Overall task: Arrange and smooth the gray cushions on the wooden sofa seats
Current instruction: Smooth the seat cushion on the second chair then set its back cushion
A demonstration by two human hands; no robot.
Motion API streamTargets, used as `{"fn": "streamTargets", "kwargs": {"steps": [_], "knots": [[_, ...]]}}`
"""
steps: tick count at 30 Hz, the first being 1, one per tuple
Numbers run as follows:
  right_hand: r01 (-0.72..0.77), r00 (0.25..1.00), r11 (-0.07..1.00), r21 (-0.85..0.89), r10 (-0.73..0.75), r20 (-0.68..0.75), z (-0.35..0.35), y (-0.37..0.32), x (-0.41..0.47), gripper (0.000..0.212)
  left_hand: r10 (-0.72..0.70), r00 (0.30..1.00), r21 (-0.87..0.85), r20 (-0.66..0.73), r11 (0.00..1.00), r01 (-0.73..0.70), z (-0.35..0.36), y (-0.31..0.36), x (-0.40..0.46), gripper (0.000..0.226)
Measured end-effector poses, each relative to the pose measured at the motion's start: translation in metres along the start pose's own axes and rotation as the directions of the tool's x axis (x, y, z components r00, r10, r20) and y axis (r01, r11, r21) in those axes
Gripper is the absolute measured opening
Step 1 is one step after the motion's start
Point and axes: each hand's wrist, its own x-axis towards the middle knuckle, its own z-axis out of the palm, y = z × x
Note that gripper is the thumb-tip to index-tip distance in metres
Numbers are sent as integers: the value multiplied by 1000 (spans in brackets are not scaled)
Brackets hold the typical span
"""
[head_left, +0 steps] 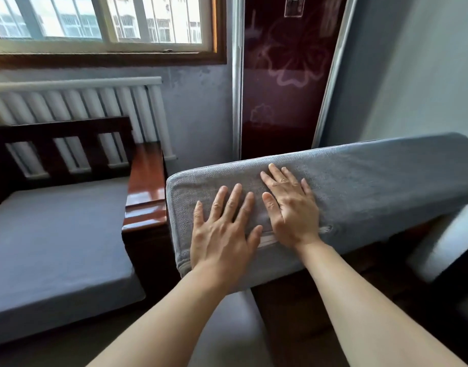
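A long gray cushion (359, 186) fills the middle of the view. It is a thick, soft-edged rectangular slab in coarse woven fabric with a fine pebbled texture and piped seams along its edges. Its long axis runs from lower left to upper right, the right end raised higher, so it lies tilted rather than flat. It lies in front of the person, just right of a wooden sofa's armrest (145, 186); what holds it up is hidden.

Two bare hands press flat on its broad face, side by side. The left hand (225, 231) lies palm down with fingers spread and straight, gripping nothing. The right hand (288, 207) lies the same way, fingers straight and pointing up the cushion, its thumb close to the left hand's fingers.

To the left stands one dark wooden sofa (60, 144) with a slatted back and a glossy reddish-brown armrest. A second gray cushion (55, 234), smoother in look, lies flat on its seat.

Behind the sofa is a white ribbed radiator (76, 102) under a window (100, 22) with two panes. A tall dark maroon panel (285, 80) with pale flower outlines stands in the corner against blue-gray walls.
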Motion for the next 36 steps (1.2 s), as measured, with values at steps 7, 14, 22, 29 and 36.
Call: {"fn": "streamTargets", "kwargs": {"steps": [7,14,22,29,36], "knots": [[-52,995,998,47,47,93,26,-11,67,69,-32,984,-58,173,997,43,-3,-38,58,72],[-80,980,995,60,67,185,57,-13,134,78,-70,952,-73,298,993,96,3,-75,122,84],[-147,951,989,-23,148,273,69,-5,181,55,-9,913,-126,408,990,66,9,-90,175,63],[-264,915,952,-154,297,273,70,-12,193,56,223,849,-272,479,957,-98,13,-110,205,64],[-347,872,892,-288,421,251,66,-18,193,64,398,807,-369,436,897,-244,22,-126,220,84]]}}
